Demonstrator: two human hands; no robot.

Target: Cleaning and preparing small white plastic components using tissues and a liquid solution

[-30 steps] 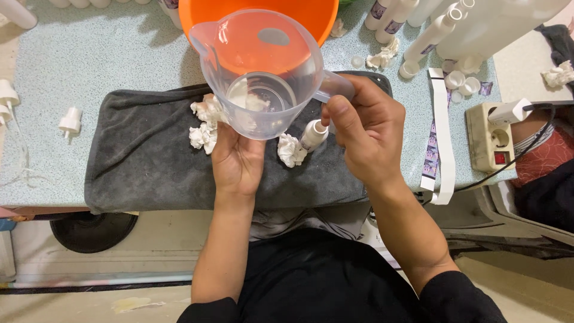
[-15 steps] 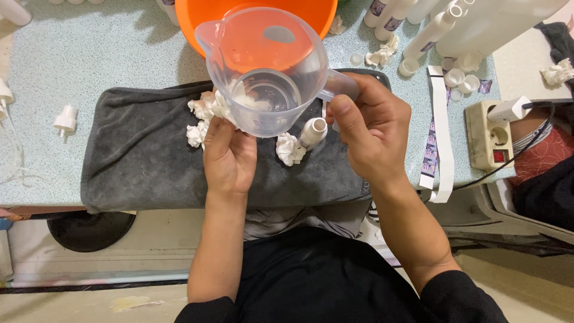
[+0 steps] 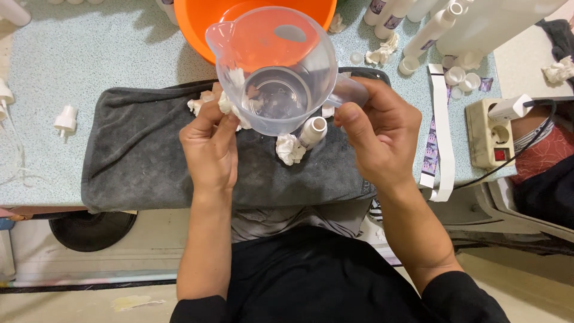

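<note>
Jug first: my right hand (image 3: pixel 382 128) has the clear plastic measuring jug (image 3: pixel 275 69) by its handle, fingers curled tight around it, holding it up over the grey towel (image 3: pixel 137 158) with its mouth turned toward me. Looking straight down into it, I see the bare see-through bottom and no liquid I can make out. My left hand (image 3: pixel 209 146) is pinched shut on a wad of white tissue (image 3: pixel 230 104), pressing it against the jug's outer wall near the spout side.

Below the jug, on the towel, lies another crumpled tissue ball (image 3: pixel 289 148), touching a small white tube (image 3: pixel 312 130) that lies with its open end facing up at me.

Beyond the jug sits the orange basin (image 3: pixel 197 30) on the speckled blue countertop (image 3: pixel 89 54); the jug hides most of its inside, so I cannot tell its contents. To the right, white bottles (image 3: pixel 433 30) lie slanted on the counter with loose white caps (image 3: pixel 457 78) just beside them. Far left, a white pump nozzle (image 3: pixel 64 118) rests alone on the counter. At the right edge, a cream power strip (image 3: pixel 487 128) has a plug in it.
</note>
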